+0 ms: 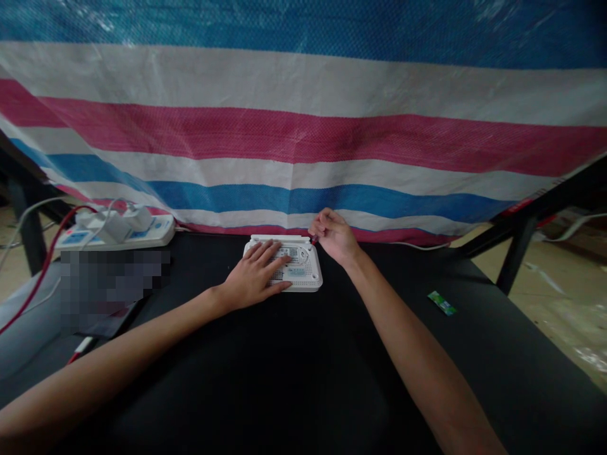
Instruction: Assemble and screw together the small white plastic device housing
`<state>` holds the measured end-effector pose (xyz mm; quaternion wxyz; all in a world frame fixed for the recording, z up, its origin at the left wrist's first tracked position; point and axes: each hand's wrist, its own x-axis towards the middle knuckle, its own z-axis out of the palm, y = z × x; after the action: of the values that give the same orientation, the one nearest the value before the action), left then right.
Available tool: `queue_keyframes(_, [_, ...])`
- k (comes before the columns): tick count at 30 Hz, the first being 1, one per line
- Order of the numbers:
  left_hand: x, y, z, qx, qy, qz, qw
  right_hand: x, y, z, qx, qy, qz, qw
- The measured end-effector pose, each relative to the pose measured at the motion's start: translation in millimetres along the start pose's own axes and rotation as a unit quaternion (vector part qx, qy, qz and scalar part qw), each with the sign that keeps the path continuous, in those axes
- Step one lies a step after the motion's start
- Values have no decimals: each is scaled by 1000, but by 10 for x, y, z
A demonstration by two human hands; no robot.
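A white router (308,278) with vent holes and labels on its upward face lies flat on the black table. My left hand (258,272) rests palm down across its left half, fingers spread, covering part of the labels. Over the router's far right corner, my right hand (334,237) is closed in a pinch. Between those fingers is a thin red tool (313,240), which looks like a small screwdriver pointing down at the corner; most of it is hidden by the fingers. A white bar, possibly a folded antenna, runs along the router's far edge.
At the far left, a white power strip (156,232) holds several plugs, with a red cable (45,272) trailing from it. A dark flat object (107,322), partly blurred out, lies nearer. To the right is a small green packet (442,303). A striped tarp (303,139) hangs behind the table.
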<state>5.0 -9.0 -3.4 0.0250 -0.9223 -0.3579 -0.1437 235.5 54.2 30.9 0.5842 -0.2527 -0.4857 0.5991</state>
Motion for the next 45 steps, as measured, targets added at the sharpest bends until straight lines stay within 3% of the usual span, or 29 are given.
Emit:
queue_keyframes(4, [2,4,0,-4,3,0,1000,-5,13,34,-27,-16,10,999])
queue_keyframes(11, [0,6,-8,-5,-1,-2,1000,11,-34,17,18,-24,46,998])
queue_keyframes(45, [4,-6,-3,-2,3,4,1000,43,52,-91,24,18,9,1000])
